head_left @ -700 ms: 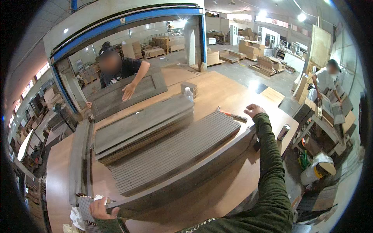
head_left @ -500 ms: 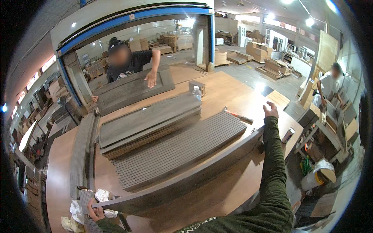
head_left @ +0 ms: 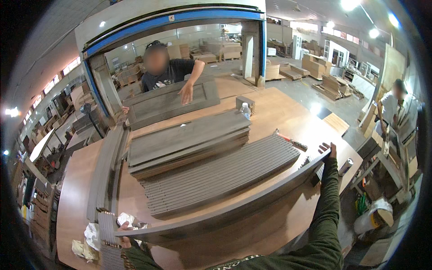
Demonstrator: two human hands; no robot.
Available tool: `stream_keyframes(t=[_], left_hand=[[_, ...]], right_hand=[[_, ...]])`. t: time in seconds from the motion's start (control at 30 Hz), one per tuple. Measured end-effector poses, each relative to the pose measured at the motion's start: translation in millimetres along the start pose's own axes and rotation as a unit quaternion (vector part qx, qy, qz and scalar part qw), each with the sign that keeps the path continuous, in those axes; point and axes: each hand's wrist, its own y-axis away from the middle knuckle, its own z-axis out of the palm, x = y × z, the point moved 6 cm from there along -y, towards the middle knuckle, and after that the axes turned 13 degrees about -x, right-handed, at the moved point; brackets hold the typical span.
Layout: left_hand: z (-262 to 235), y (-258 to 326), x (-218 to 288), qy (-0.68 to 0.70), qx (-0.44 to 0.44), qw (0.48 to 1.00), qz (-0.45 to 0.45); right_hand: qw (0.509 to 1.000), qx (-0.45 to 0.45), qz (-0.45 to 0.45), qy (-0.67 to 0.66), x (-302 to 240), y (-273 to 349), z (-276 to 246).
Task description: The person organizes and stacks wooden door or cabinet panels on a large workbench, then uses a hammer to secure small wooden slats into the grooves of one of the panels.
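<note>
Long grey-brown moulding strip (head_left: 225, 213) held on edge above the wooden workbench (head_left: 279, 112), spanning from lower left to upper right in front of the person. Left hand (head_left: 123, 234) grips the near end, fingers wrapped around it, just beside crumpled white rags (head_left: 92, 236). Right hand (head_left: 327, 150) holds the far end, fingers curled over the top edge, arm at full stretch.

Handling, as judged: the strip looks stiff but long and thin, so likely to flex or whip in the middle; moderate weight. A hold at both ends, as here, keeps it from sagging or twisting. Finished face could scuff if dragged over the stacks.

Appearance: dark grey, matt, narrow face turned up, uniform profile, appears curved only through the lens.

Behind it lies a flat row of similar grooved strips (head_left: 220, 177), then a stack of grey panels (head_left: 189, 141). More strips stand on edge at left (head_left: 105, 171). Across the bench a co-worker's hand (head_left: 186, 92) rests on a framed grey door panel (head_left: 173, 101).
</note>
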Motion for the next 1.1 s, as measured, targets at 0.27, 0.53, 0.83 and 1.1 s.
stream_keyframes(t=[0.27, 0.53, 0.83, 1.1], left_hand=[[-4, -1, 5, 0.013, 0.019, 1.0, 0.002], [-12, 7, 9, 0.021, 0.041, 0.999, 0.011], [-12, 20, -9, 0.052, 0.058, 0.997, 0.014], [-8, 19, -15, 0.074, 0.068, 0.995, 0.022]], right_hand=[[0.998, -0.009, 0.002, 0.061, -3, 10, 17], [1.0, 0.004, -0.014, 0.013, 7, -4, 0], [0.999, -0.035, 0.005, -0.01, 4, -26, -41], [0.98, -0.009, -0.067, 0.189, -59, -92, -103]])
